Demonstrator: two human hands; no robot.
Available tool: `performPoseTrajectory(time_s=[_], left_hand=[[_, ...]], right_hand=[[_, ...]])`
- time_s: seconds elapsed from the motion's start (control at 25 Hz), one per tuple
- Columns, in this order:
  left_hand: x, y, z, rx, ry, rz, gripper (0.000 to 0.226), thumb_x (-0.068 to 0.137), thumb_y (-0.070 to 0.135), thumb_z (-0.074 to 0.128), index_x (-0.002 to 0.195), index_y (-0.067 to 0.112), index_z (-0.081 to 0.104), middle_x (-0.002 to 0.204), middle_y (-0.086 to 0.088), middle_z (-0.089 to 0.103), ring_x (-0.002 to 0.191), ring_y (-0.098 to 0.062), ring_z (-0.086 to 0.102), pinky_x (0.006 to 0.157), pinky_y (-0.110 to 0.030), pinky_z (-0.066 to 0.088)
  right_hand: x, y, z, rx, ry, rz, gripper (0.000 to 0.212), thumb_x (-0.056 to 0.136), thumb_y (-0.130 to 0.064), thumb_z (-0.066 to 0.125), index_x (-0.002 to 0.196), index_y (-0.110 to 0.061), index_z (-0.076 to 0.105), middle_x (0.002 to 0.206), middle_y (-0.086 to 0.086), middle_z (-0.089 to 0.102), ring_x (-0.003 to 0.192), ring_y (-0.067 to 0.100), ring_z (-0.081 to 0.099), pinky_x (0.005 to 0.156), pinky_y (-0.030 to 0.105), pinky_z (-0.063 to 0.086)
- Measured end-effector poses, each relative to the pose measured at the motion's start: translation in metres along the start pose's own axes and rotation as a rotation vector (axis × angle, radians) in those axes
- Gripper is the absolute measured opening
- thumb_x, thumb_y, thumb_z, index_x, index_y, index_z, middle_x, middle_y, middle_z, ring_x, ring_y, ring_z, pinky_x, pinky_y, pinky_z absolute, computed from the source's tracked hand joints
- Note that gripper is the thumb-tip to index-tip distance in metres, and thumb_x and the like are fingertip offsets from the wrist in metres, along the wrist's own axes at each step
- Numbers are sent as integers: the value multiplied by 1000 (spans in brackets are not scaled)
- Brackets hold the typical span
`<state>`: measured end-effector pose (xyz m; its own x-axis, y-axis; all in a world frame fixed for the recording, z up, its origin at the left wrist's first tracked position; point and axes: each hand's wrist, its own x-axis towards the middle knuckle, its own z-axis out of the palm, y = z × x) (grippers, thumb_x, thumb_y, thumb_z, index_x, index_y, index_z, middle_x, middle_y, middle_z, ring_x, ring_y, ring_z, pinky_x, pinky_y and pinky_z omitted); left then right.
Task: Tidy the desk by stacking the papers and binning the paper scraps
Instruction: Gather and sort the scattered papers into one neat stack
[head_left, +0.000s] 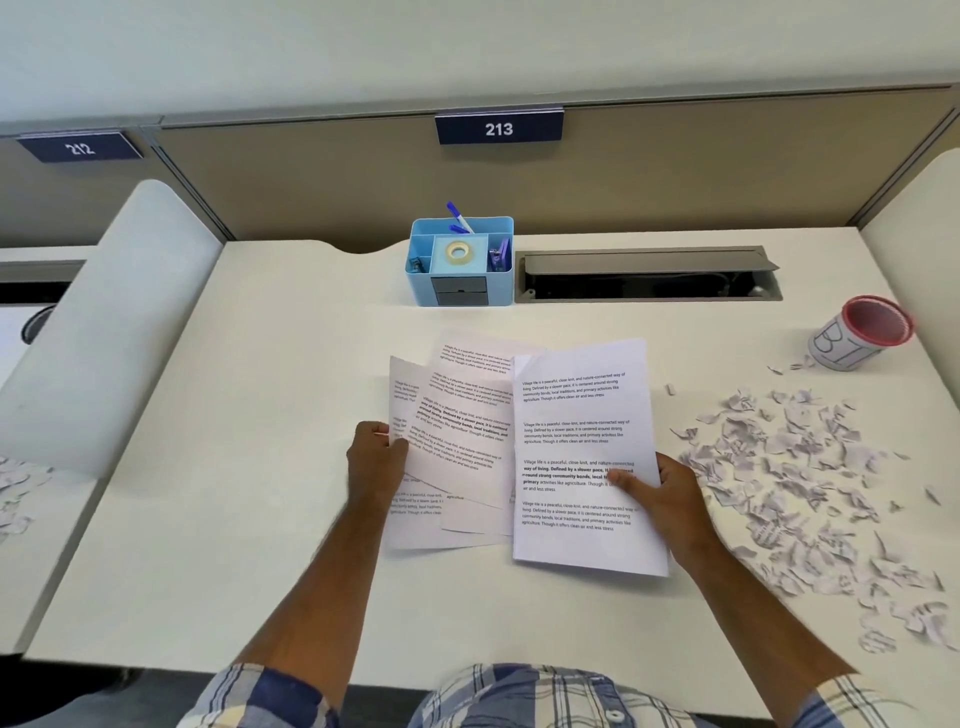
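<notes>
Several printed sheets lie fanned and overlapping in the middle of the white desk (260, 467). My left hand (375, 462) grips the left edge of the fanned papers (457, 431). My right hand (660, 499) holds a single printed sheet (579, 447) by its right edge, thumb on top, beside the fan and overlapping it slightly. A wide scatter of torn paper scraps (810, 483) covers the desk to the right of that sheet. A small bin (860, 332) with a red rim and a white label lies tilted at the far right.
A blue desk organiser (460, 265) with pens, tape and a stapler stands at the back centre. Beside it is an open cable tray (647, 278). Curved white dividers (104, 322) flank the desk. More scraps (15, 493) lie on the neighbouring desk at left.
</notes>
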<state>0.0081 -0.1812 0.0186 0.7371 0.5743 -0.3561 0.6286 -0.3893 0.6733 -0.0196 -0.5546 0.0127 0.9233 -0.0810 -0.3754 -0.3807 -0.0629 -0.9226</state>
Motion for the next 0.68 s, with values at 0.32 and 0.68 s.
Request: performPoseTrajectory(time_s=[0.32,0.68], left_hand=[[-20,64,-58,-77,155,309,16,92,15,65,106,21,73,89,12,71,83,-12,67,60,-7,41],[-55,119,-131,-222,284,522,16,96,17,63,109,23,69,90,10,70,68,-2,66,55,-8,46]], right_hand=[[-3,0,9,-16,20,-9,21,86,-10,81,106,-13,74,96,1,81,83,23,78,67,33,62],[-5,-10,34,-4,-21,-15,24,85,-14,83,108,-12,75,99,1,80,89,25,78,77,40,63]])
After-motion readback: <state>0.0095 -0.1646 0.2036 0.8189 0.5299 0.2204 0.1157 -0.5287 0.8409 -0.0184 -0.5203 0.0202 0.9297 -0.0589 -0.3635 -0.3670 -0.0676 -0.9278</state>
